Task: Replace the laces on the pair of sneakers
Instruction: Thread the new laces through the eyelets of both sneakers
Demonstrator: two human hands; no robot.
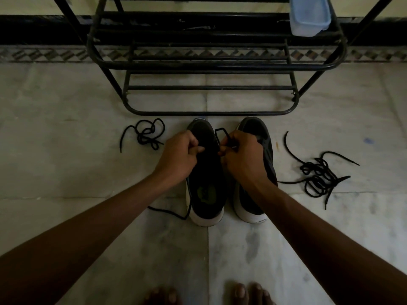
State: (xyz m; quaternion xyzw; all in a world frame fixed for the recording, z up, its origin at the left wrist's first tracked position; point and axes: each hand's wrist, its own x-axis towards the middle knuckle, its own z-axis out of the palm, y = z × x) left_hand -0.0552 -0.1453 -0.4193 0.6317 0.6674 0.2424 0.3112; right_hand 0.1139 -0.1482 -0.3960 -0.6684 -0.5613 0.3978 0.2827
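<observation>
Right hand [242, 155]: fingers curled tight, thumb and fingertips pinching the lace [220, 133] over the gap between the two shoes.
Lace: black; a narrow loop stands up just past the right fingertips, and one end trails out on the floor by the left shoe's heel, under the left forearm.
Left hand [178, 155]: fingers curled in, thumb pressed to the forefinger at the left edge of the left shoe's upper; too dark to tell what it pinches, if anything.
Left shoe [207, 201]: black with a white sole, on the floor, toe pointing away from the person, both hands above its front half.
Right shoe [247, 205]: the same kind, just beside the left shoe and parallel to it, partly under the right wrist.
Loose lace [145, 134]: black, tangled, on the floor left of the shoes.
Lace heap [319, 175]: a larger black tangle on the floor, right of the shoes.
Rack [211, 64]: black metal tubes, just beyond the shoe toes, against the wall.
Box [309, 16]: pale blue plastic, on the rack's upper right.
Floor [66, 128]: pale stone slabs.
Toes [240, 291]: bare, at the bottom edge.
</observation>
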